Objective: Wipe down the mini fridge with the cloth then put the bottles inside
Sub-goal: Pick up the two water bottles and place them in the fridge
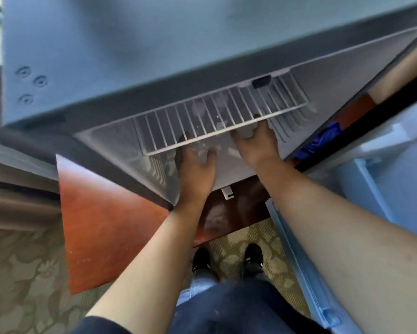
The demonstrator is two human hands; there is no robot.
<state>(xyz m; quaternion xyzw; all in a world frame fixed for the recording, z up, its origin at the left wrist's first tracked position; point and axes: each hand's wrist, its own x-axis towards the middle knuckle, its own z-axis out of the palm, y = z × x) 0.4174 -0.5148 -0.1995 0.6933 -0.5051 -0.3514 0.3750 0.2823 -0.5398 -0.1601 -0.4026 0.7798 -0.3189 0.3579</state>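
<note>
I look straight down on the grey mini fridge (pixel 111 44), whose door (pixel 386 179) stands open to the right. A white wire shelf (pixel 169 126) spans its pale interior. Both my hands reach in below the shelf's front edge. My left hand (pixel 196 174) is curled around a clear bottle (pixel 202 151), which is blurred. My right hand (pixel 258 143) grips a bottle by its grey top (pixel 247 131). Round tops of other bottles (pixel 199 109) show dimly through the shelf wires. The blue cloth (pixel 323 138) lies crumpled on the wood to the right of the fridge.
The fridge stands on a red-brown wooden cabinet (pixel 106 225), whose front edge overhangs patterned carpet (pixel 21 280). My feet in black shoes (pixel 226 259) stand close to the cabinet. The open door's inner shelf rail (pixel 299 273) runs beside my right forearm.
</note>
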